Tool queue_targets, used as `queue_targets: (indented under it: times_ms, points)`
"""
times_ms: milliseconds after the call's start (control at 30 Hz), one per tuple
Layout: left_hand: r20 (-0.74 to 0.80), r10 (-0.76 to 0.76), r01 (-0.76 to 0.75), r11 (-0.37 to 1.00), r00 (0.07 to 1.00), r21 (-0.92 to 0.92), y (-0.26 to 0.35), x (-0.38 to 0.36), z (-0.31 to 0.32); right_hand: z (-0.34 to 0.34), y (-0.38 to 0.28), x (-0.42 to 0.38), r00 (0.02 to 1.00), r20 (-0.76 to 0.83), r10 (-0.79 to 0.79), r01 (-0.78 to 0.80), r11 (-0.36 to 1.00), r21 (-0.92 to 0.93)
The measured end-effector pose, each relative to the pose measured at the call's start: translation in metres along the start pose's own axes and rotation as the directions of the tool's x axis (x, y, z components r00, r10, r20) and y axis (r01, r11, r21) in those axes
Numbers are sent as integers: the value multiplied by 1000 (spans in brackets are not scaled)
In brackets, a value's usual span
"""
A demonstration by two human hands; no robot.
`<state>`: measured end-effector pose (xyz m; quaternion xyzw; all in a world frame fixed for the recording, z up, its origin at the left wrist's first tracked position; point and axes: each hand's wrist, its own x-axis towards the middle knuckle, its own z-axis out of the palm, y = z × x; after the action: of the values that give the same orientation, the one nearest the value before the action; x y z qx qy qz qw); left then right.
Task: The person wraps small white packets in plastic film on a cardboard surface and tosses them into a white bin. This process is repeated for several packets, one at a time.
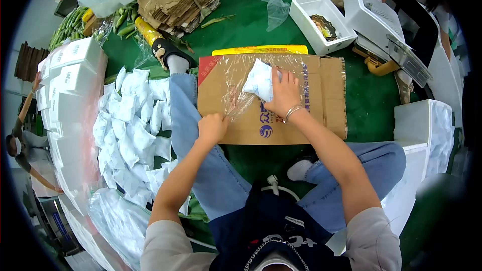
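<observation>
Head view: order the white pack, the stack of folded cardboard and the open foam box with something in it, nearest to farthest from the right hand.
1. White pack, under the right hand fingers.
2. Open foam box, beyond, to the right.
3. Stack of folded cardboard, far left.
</observation>
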<state>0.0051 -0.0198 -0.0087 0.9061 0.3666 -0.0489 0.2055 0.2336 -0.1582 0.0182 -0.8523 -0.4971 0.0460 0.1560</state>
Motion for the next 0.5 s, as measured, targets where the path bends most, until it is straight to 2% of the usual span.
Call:
queue_targets:
  times_ms: [33,67,100,133,167,233,267,300,333,367,400,433,467,500]
  points:
    - [89,-28,41,989,996,-141,-4,4,-1,-1,-1,-2,1000,-1,-12,12,999,-34]
    - [178,-64,133,905,982,-405,-13,8,-6,-3,-2,-6,1000,-1,-11,11,999,-35]
    - [273,-61,255,591,960,-765,-13,10,-21,-6,0,-12,995,51,-86,88,995,-49]
    - [283,-15,273,314,959,-909,-5,15,-40,-7,-1,-16,982,101,-156,163,985,-57]
    - [221,30,209,227,975,-951,16,20,-52,-6,-4,-21,984,101,-148,154,987,-53]
    - [62,106,41,194,992,-980,55,32,-55,-4,-8,-28,948,159,-277,278,961,18]
    - [35,149,-8,276,988,-961,61,42,-41,-5,-9,-25,949,176,-262,259,965,36]
    - [-20,282,-163,493,959,-855,69,51,-32,-4,-5,-19,952,171,-255,254,967,25]
    - [-5,364,-240,606,931,-758,69,59,-28,-3,2,-11,942,202,-269,253,962,102]
    - [-3,381,-251,601,925,-759,69,65,-24,-4,10,-2,932,228,-280,242,953,182]
    - [-205,585,-615,694,785,-374,75,62,-36,-8,16,12,938,225,-262,225,958,177]
    - [-271,788,-794,597,552,116,77,57,-41,-13,23,26,880,382,-281,132,919,373]
    - [-271,792,-800,590,548,109,77,57,-42,-18,27,32,792,514,-331,7,846,533]
    - [-137,804,-801,591,578,92,77,62,-45,-16,29,25,799,508,-320,7,851,525]
